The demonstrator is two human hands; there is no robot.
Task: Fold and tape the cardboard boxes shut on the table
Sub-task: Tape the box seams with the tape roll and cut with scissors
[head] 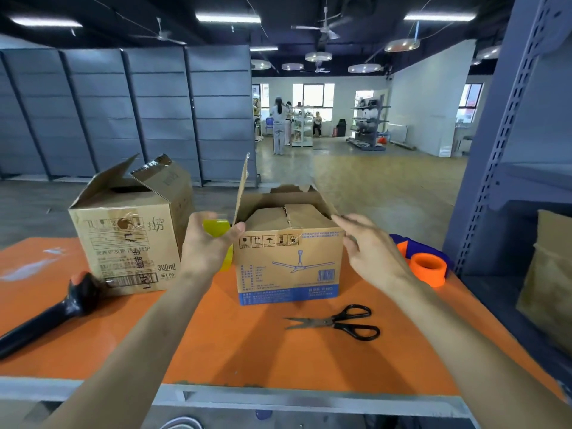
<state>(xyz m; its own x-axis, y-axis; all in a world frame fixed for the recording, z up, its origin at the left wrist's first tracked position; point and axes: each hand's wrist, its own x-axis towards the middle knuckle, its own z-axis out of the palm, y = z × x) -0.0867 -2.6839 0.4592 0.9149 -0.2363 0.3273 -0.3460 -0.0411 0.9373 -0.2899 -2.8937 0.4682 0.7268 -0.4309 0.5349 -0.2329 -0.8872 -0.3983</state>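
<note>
Fingers (232,233) of the left hand (210,246) curl round a yellow tape roll (213,229) at the top left corner of the fan-printed box (288,267), which stands mid-worktop (247,345) with its left flap upright. The right hand (374,252) has straight, loosely spread fingers touching the box's top right edge. A second box (130,239) stands to the left, with scissors (337,322) in front.

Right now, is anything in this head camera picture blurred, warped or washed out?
Head view: the wide-angle lens leans the shelf upright and the grey panels inward; the right hand shows motion-blurred fingertips; the ceiling strip lights and far windows are blown out; a pale patch, maybe glare, marks the table at left.
</note>
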